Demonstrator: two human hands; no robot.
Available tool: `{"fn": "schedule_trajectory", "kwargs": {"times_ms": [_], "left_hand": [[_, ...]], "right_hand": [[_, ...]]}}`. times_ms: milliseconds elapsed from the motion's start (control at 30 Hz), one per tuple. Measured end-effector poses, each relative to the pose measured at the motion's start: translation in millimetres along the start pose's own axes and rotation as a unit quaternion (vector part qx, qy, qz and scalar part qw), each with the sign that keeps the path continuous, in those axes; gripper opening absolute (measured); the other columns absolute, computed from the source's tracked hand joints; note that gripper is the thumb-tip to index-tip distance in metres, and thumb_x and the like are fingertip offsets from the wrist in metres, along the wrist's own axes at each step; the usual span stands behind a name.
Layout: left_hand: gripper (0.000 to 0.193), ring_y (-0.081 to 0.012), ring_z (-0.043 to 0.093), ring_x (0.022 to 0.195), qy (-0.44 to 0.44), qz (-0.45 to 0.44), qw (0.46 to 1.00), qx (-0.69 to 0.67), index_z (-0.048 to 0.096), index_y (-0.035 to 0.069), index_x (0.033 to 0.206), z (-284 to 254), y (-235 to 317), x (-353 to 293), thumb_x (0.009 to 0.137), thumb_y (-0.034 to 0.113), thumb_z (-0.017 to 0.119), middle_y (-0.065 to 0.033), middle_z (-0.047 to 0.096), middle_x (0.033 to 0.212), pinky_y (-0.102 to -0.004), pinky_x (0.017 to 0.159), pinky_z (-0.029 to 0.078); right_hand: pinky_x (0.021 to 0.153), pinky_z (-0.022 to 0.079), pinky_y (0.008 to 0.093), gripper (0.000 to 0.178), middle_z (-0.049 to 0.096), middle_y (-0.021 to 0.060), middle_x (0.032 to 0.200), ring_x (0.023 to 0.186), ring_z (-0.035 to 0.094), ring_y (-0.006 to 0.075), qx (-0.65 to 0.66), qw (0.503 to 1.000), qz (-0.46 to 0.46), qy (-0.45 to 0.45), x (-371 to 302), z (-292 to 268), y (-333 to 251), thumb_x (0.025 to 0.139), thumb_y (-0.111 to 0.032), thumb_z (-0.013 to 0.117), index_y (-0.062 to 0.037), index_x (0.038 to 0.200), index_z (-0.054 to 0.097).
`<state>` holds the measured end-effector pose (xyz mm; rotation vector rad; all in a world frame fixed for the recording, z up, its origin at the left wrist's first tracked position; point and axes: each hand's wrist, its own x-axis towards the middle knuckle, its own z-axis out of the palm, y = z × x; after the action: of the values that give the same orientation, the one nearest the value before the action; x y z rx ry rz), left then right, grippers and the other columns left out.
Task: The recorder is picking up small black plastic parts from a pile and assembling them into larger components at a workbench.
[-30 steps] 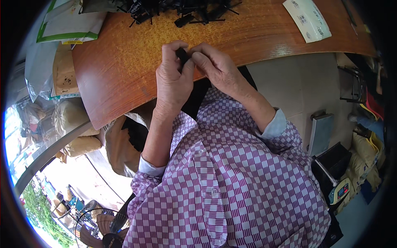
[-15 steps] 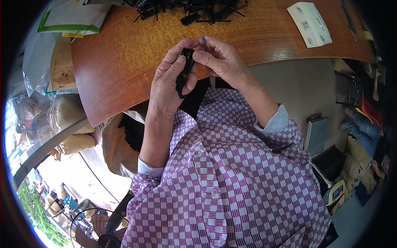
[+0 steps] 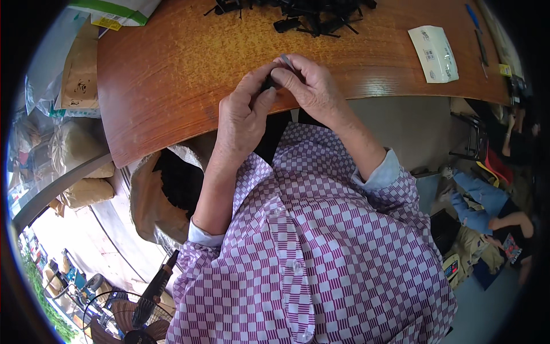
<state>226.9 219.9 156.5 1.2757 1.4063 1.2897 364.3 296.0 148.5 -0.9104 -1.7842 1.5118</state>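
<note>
so your left hand (image 3: 243, 117) and right hand (image 3: 309, 86) meet just over the near edge of the wooden table (image 3: 172, 74), both pinched shut on one small black part (image 3: 268, 85), which sits between your left thumb and right fingertips. holding it from both sides probably keeps it steady while you work it; a thin grey sliver pokes up beside your right fingers, too small to name. beyond your hands, at the far edge of the table, lies a heap of black parts (image 3: 303, 14), likely kept within reach. off to the right of your right hand sits a white packet (image 3: 433, 53). below your left wrist, an open sack (image 3: 166, 189) stands beside the table.
</note>
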Motion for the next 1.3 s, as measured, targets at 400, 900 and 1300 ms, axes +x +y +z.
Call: {"fn": "schedule_trajectory", "kwargs": {"times_ms": [400, 900, 1300], "left_hand": [[0.031, -0.0095, 0.059, 0.086, 0.092, -0.051, 0.994, -0.022, 0.054, 0.001, 0.124, -10, 0, -7, 0.093, 0.002, 0.052, -0.0067, 0.063, 0.095, -0.0232, 0.075, 0.050], [0.028, -0.0121, 0.064, 0.082, 0.167, -0.062, 0.972, 0.152, 0.059, 0.001, 0.114, -37, 10, -33, 0.087, -0.002, 0.053, -0.0077, 0.065, 0.091, -0.0250, 0.071, 0.050], [0.029, -0.0224, 0.064, 0.086, 0.141, -0.381, 0.772, 0.488, 0.057, 0.011, 0.116, -162, 5, -127, 0.088, 0.015, 0.054, -0.0177, 0.064, 0.100, -0.0328, 0.072, 0.049]], "right_hand": [[0.037, 0.023, 0.0170, 0.036, 0.042, -0.0052, 0.059, 0.044, 0.034, 0.0012, 0.207, 0.967, 0.137, -0.052, -7, 32, -23, 0.101, -0.028, 0.039, -0.0041, 0.126, 0.047], [0.048, 0.046, 0.0230, 0.032, 0.059, 0.0038, 0.068, 0.051, 0.053, 0.0105, -0.087, 0.984, -0.098, -0.119, 16, 21, 10, 0.096, -0.030, 0.049, -0.0053, 0.115, 0.054], [0.052, 0.052, 0.0269, 0.015, 0.067, 0.0043, 0.075, 0.060, 0.063, 0.0160, -0.508, 0.824, -0.236, 0.086, 63, -61, 31, 0.085, -0.021, 0.064, -0.0093, 0.093, 0.060]]}}
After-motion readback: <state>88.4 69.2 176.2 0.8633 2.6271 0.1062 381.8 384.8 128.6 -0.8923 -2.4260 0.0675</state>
